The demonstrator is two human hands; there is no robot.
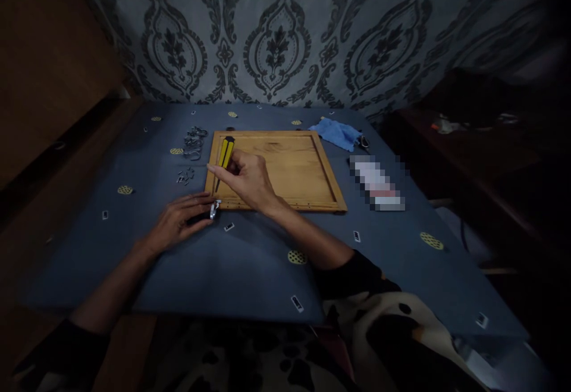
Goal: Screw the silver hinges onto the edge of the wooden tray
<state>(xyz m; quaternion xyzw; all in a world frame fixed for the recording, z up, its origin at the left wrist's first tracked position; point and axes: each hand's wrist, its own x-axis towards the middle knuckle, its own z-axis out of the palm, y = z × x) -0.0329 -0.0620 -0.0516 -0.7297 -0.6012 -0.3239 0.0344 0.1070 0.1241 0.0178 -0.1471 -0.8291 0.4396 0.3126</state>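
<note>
A wooden framed board (pixel 294 169) lies flat on a blue cloth-covered table (pixel 250 267). My right hand (pixel 247 181) is closed round a yellow-and-black screwdriver (pixel 224 155), whose tip points down at the board's near left corner. My left hand (pixel 181 219) rests on the cloth beside that corner, its fingers pinching a small metal bracket (pixel 215 209) against the frame's edge.
A pile of metal hooks (pixel 194 141) and small screws (pixel 185 175) lies left of the board. A crumpled blue cloth (pixel 335 131) sits at the back right, with a blurred-out flat object (pixel 378 182) to the board's right. Patterned wallpaper rises behind; dark furniture stands on both sides.
</note>
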